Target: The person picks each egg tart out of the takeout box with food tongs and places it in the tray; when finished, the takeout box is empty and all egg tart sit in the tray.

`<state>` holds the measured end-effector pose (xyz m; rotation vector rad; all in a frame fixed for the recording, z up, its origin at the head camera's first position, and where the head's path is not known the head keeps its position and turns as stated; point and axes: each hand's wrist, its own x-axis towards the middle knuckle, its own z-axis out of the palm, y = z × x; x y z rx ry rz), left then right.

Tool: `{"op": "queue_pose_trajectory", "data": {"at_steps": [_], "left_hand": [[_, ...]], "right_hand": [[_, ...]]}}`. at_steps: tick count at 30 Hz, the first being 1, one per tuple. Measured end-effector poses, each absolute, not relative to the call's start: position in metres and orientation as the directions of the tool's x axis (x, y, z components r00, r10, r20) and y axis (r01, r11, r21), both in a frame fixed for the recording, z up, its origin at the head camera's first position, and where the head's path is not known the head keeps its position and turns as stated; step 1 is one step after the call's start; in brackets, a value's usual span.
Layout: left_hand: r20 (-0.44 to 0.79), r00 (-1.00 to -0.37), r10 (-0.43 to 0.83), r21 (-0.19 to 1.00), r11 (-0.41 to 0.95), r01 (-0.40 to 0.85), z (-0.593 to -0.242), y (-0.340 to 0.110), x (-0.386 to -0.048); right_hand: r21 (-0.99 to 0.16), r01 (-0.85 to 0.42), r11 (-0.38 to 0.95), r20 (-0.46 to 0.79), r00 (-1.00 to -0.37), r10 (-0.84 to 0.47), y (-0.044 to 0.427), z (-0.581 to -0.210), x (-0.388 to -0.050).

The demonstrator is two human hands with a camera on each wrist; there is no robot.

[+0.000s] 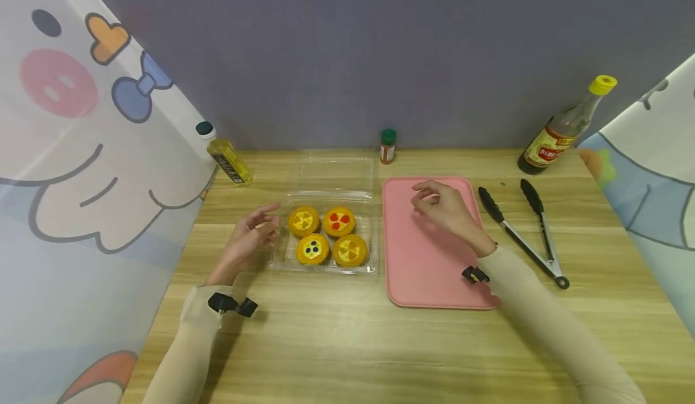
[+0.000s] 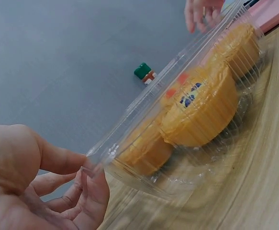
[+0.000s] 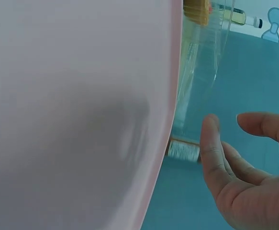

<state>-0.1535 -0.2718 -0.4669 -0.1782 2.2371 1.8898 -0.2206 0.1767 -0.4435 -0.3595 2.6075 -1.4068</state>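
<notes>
A clear plastic clamshell box [image 1: 281, 261] lies with its lid [image 1: 336, 175] folded back toward the wall. Inside are several round yellow tarts, one topped with red pieces [image 1: 339, 222] and one with dark blue dots [image 1: 312, 249]; the others carry yellow wedges. At the box's left side, my left hand [image 1: 247, 239] pinches its edge between thumb and fingertips, as the left wrist view shows. My right hand [image 1: 447, 210] hovers over a pink tray [image 1: 412, 271], fingers loosely bent, thumb apart from them and holding nothing.
Tongs [image 1: 543, 241] with black tips lie spread to the right of the tray. A tall sauce bottle [image 1: 554, 142] stands at the back right, a small green-capped jar [image 1: 388, 146] behind the tray, and an oil bottle [image 1: 230, 161] at the back left. Walls border the wooden table.
</notes>
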Motion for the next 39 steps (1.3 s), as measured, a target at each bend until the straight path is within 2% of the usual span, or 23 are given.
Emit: {"op": "queue_pose_trajectory", "data": {"at_steps": [9, 17, 24, 32, 39], "left_hand": [[-0.234, -0.971, 0.043, 0.956, 0.192, -0.222, -0.465, -0.272, -0.157], [-0.236, -0.971, 0.035, 0.950, 0.217, -0.223, -0.461, -0.276, -0.152], [-0.238, -0.970, 0.052, 0.951, 0.214, -0.222, -0.461, -0.274, -0.153], [-0.237, -0.970, 0.051, 0.954, 0.202, -0.223, -0.465, -0.274, -0.154], [-0.238, -0.970, 0.051, 0.958, 0.178, -0.226, -0.466, -0.274, -0.155]], "right_hand": [[-0.760, -0.188, 0.622, 0.054, -0.972, -0.228, 0.233, -0.444, -0.192], [-0.731, -0.162, 0.663, 0.045, -0.981, -0.189, 0.272, -0.445, -0.171], [-0.667, -0.177, 0.724, 0.112, -0.984, -0.137, 0.311, -0.451, -0.160], [-0.578, -0.096, 0.810, 0.134, -0.991, -0.022, 0.348, -0.460, -0.151], [-0.468, 0.057, 0.882, 0.002, -0.998, 0.066, 0.372, -0.465, -0.148]]}}
